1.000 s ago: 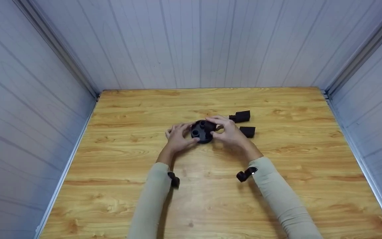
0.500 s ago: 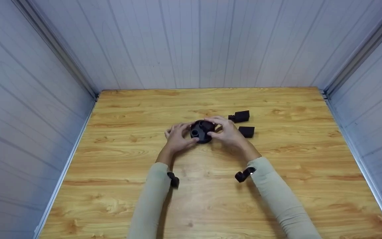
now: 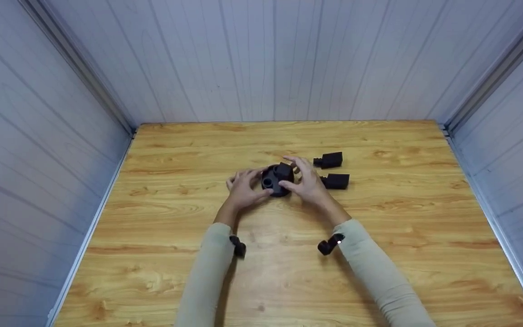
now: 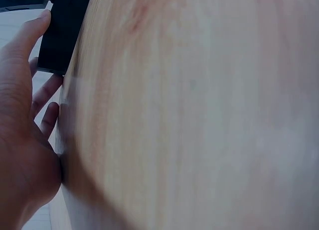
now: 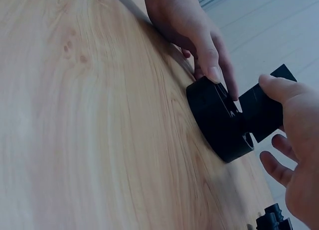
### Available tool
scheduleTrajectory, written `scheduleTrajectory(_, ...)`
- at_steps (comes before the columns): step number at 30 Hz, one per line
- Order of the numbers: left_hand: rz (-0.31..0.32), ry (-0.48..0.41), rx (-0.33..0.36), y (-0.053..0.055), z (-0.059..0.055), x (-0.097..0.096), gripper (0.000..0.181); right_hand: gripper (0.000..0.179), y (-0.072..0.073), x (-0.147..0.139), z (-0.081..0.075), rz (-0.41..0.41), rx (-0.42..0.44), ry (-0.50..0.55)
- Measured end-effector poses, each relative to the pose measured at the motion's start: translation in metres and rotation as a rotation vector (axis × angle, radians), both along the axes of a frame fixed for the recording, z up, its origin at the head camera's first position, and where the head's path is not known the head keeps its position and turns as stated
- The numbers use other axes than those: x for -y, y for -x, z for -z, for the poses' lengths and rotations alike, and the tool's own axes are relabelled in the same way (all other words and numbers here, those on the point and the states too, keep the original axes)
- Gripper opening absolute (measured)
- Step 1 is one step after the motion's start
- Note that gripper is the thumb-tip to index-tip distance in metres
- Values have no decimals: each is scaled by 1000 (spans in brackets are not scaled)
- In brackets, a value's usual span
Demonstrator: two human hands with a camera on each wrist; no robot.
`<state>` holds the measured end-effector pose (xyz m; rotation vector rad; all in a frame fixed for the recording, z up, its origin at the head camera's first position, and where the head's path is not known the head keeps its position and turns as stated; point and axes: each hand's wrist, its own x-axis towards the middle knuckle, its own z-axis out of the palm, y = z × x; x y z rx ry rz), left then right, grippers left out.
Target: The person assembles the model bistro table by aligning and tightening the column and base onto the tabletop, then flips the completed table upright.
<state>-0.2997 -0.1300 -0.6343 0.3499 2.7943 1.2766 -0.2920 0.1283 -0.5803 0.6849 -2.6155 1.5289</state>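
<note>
The right grip (image 3: pixel 308 185) is closed in a pinch about a black block (image 3: pixel 284 170), the thumb laid against it; the contact opposite is partly hidden, and the index finger is stretched out past the block in the head view. The round base (image 5: pixel 212 125) is clasped at its rim by the left grip (image 3: pixel 244 188), with the thumb on the lower left edge and the fingers on the upper left. Both parts are found near the centre of the head view, the base on the tabletop (image 3: pixel 261 277) and the block over its upper right half. Whether the block is fully seated cannot be told.

The block and base are judged to be hard plastic: light, stiff, not easily broken, perhaps a little slippery on the smooth faces. The block is best taken by two opposite flat faces; the base is best steadied by its outer wall, with the socket (image 3: pixel 267 182) left uncovered. Right of centre, an upper loose block (image 3: pixel 332 160) and a lower loose block (image 3: pixel 337 181) are laid on their sides, narrow ends turned to the left.
</note>
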Motion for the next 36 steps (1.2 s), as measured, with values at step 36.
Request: scheduleTrajectory(36,10,9,31,0,-4,1,84,68,4,-10,-2,-25,75,91)
